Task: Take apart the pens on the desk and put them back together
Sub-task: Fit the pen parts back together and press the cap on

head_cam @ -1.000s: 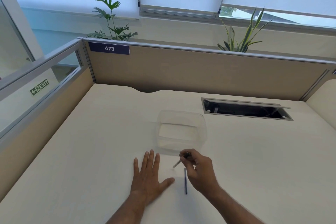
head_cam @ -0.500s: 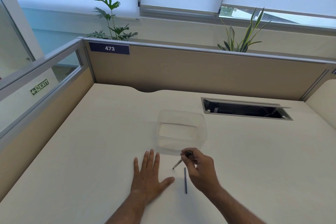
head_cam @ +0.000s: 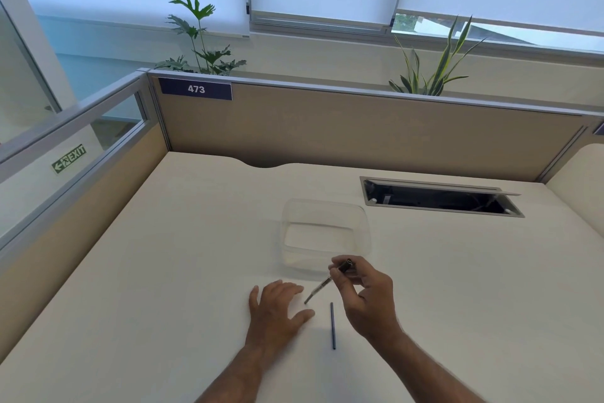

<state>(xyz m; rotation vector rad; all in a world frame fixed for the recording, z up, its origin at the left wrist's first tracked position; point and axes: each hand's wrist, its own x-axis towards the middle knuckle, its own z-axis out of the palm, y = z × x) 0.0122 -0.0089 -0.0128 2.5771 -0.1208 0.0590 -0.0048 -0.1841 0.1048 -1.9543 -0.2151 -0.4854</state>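
One pen is in pieces. The right hand pinches the pen body, tilted tip-down over the desk. Its dark refill lies loose just beside it. The left hand rests flat, holding nothing. Reassembly looks not yet done.

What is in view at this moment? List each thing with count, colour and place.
Pen barrel: 1, clear with dark cap end, tilted, in right hand.
Thin rod: 1, dark blue, lying on desk between the hands.
Container: 1, clear plastic, mid desk, looks empty.
Desk: 1, cream.
Cable hatch: 1, grey frame, open, far right of desk.
Partition: beige, behind desk.
Label 473: 1, navy, on partition.
Exit sign: 1, green, left.
Plants: 2, green, behind partition.
Left hand: flat on desk.
Right hand: pinching pen barrel.
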